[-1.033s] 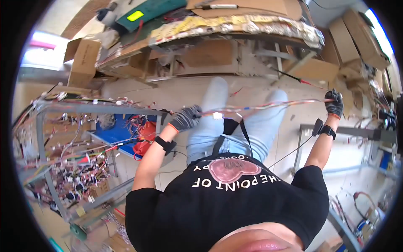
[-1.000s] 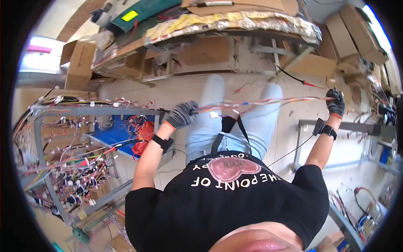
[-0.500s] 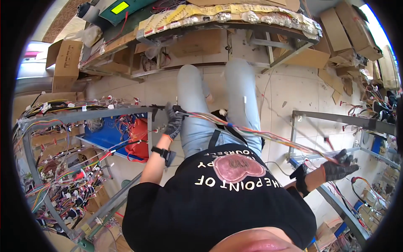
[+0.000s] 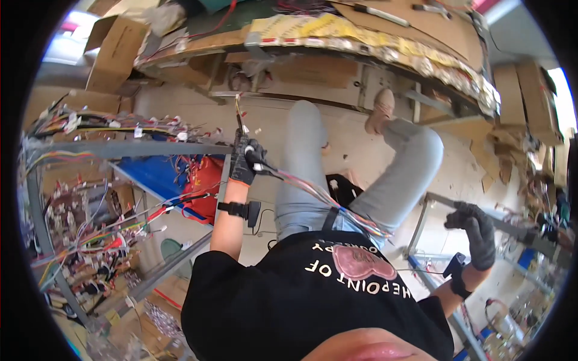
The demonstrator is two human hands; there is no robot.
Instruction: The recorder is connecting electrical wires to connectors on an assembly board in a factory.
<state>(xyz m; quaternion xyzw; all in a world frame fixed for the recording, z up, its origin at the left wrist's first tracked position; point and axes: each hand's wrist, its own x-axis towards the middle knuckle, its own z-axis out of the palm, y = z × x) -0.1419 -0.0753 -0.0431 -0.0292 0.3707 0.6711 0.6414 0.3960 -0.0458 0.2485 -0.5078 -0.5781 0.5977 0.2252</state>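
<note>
My left hand, in a dark glove, is raised in front of me with its grip closed around a bundle of coloured wires; the bundle's short end sticks up past my fingers toward the far side, and the long part runs down and right across my grey trousers to my waist, where it passes behind my black shirt; my right hand, also gloved, is out at the right with its grip curled shut over a grey metal bar of a frame there, well apart from the left hand; I cannot tell whether any wire lies under those fingers; a black band sits on my left wrist and another on my right; to the left stands a metal rack hung with many more wires and small tags, with something red and a blue sheet just behind it; on the far side a long table carries cardboard and yellow strips along its edge; a cardboard box stands at the far left.
</note>
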